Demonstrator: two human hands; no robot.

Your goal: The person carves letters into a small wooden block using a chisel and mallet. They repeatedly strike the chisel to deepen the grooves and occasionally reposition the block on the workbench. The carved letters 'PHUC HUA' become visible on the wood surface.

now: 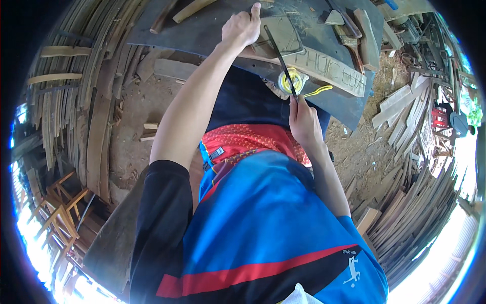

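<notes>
Right hand (pixel 305 120) closed round a thin dark rod (pixel 279 55), which slants across a carved wooden board (pixel 329 70) on the dark tabletop (pixel 347 109); left hand (pixel 242 27) near the board's left end, fingers curled, cannot tell if holding anything

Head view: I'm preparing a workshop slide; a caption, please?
Right hand gripping a thin, dark rod near a long, pale wooden board, left hand thumb extended.

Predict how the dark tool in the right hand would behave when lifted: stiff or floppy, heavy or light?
The dark tool is probably stiff, as it looks straight. It is likely light, being so thin, though its material is unclear. Held near one end by the right hand, it may feel tip-heavy.
</notes>
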